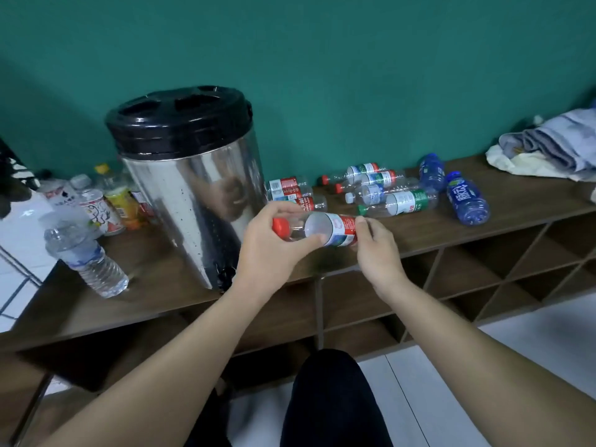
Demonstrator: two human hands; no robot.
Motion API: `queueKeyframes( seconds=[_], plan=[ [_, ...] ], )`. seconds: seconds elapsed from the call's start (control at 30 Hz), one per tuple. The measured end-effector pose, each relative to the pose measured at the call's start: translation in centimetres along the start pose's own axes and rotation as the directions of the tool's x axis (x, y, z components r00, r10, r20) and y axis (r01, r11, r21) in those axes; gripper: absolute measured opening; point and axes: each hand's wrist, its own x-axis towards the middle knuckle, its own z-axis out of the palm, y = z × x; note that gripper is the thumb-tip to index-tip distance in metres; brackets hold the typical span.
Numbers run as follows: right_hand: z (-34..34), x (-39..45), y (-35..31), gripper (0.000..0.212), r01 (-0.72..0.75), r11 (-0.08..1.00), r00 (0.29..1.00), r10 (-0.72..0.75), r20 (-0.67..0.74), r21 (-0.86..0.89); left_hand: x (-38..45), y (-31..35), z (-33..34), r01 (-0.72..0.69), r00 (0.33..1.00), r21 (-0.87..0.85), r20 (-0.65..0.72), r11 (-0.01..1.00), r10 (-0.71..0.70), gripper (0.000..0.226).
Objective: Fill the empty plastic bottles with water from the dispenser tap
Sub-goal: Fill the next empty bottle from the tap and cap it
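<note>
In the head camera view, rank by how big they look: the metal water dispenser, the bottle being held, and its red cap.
1. Water dispenser, by far the largest.
2. Held bottle, in both hands.
3. Red cap, smallest.

My left hand (271,240) covers part of the neck of the red-capped bottle (322,229), and my right hand (375,250) hides its base. Below the dispenser (193,185), its dark tap (225,275) is too blurred to read. Left of the dispenser, the picture's edge cuts off a dark object (13,179), and the standing bottles (106,201) there blur together.
</note>
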Motion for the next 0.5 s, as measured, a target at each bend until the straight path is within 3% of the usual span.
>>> queueKeyframes(
  seconds=[0.1,0.17,0.23,0.3,0.4,0.5],
  plan=[
    [1.4,-1.6,-0.7,0.072,-0.003,1.0,0.999,0.004,0.046,-0.007,-1.2,0.6,-1.3,-0.022,0.998,-0.264,-0.058,0.964,0.006,0.048],
    [2.4,-3.4,-2.0,0.069,0.033,0.993,0.993,-0.02,0.117,-0.11,-1.6,0.5,-2.0,-0.024,0.999,-0.312,-0.048,0.95,0.009,0.046],
    [3.0,-4.9,-3.6,0.061,0.139,0.952,0.98,-0.093,0.175,-0.273,-1.9,0.1,-2.8,-0.019,0.999,-0.276,-0.039,0.961,0.008,0.045],
    [3.4,-5.7,-5.4,0.054,0.243,0.912,0.961,-0.181,0.209,-0.329,-2.3,0.0,-3.8,-0.005,1.0,-0.194,0.0,0.981,0.005,0.046],
    [3.9,-6.6,-8.8,0.039,0.401,0.872,0.91,-0.346,0.227,-0.281,-2.9,0.2,-5.1,-0.009,0.997,-0.12,0.077,0.993,0.019,0.047],
    [4.1,-7.5,-11.9,0.034,0.517,0.83,0.851,-0.472,0.231,-0.209,-3.4,0.5,-5.9,-0.047,0.998,-0.08,0.043,0.996,0.05,0.044]
  ],
)
